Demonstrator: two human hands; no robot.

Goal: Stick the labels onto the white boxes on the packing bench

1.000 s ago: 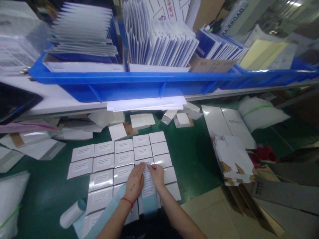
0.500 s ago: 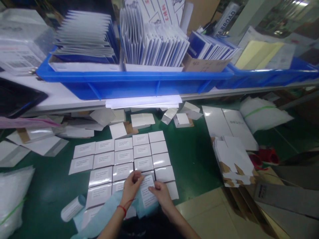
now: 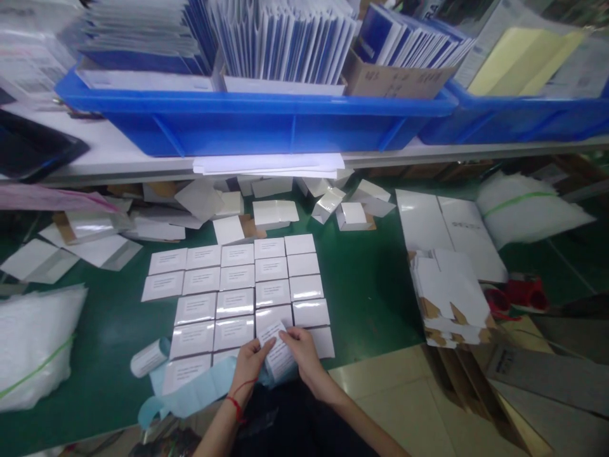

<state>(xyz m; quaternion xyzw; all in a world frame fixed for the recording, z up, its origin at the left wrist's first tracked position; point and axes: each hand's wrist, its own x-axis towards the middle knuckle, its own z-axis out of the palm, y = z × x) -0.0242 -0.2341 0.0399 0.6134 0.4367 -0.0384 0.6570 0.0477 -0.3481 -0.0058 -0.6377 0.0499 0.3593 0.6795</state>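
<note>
In the head view, both hands meet low in the middle of the frame. The left hand (image 3: 251, 363) and the right hand (image 3: 299, 346) pinch between their fingertips a white printed label (image 3: 275, 346), partly lifted from a pale blue backing strip (image 3: 200, 390) that trails to the lower left, where a small label roll (image 3: 148, 357) lies on the green table (image 3: 371, 292). The hands are close together, each closed on an edge of the label.

Just above them, a grid of small white boxes (image 3: 238, 285) fills the centre of the frame. Most boxes in the left columns already carry a printed label on top; those in the right-hand column look bare, so the labelling seems well over half done. Flat unfolded cartons (image 3: 447, 298) are stacked at the right, and loose box parts lie under the shelf holding the blue bins (image 3: 257, 120) at the top.

Compared with half a second ago, the hands sit slightly lower and nearer the person's body, the label is tilted more, and the camera has dipped, cutting off the bin contents.
</note>
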